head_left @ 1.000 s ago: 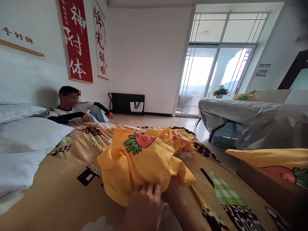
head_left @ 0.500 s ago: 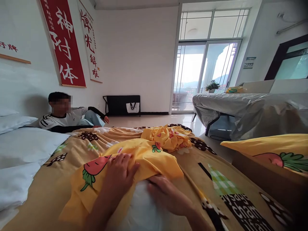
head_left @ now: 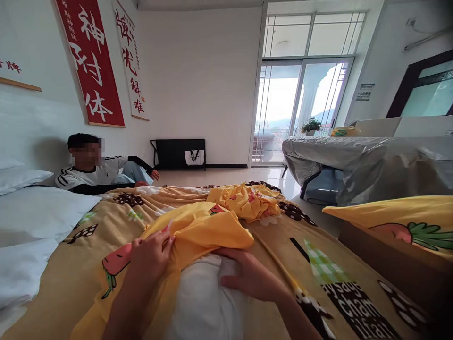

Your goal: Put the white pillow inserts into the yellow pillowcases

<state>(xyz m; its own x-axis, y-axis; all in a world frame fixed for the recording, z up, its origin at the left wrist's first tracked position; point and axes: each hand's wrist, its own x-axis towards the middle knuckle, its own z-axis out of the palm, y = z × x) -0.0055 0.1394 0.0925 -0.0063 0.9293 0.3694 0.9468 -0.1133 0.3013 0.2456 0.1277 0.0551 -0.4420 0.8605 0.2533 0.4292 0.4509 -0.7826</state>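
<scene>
A yellow pillowcase [head_left: 208, 229] printed with carrots lies bunched over a white pillow [head_left: 205, 302] on the bed in front of me. My left hand [head_left: 150, 252] pinches the pillowcase's edge on the left, fingers closed on the cloth. My right hand [head_left: 253, 278] rests on the white pillow's right side, fingers curled against it just under the cloth's hem. The pillow's far end is hidden inside the case.
A tan patterned blanket [head_left: 318, 264] covers the bed. More yellow cloth [head_left: 247, 200] is heaped further back. White pillows [head_left: 31, 217] lie at left. A person [head_left: 95, 170] sits on the floor beyond. A second carrot-print pillow [head_left: 396, 222] lies at right, and behind it stands a covered table [head_left: 354, 160].
The raised pillowcase came down over the pillow. My left hand moved from flat on the cloth to pinching its left edge. My right hand shifted along the pillow's side.
</scene>
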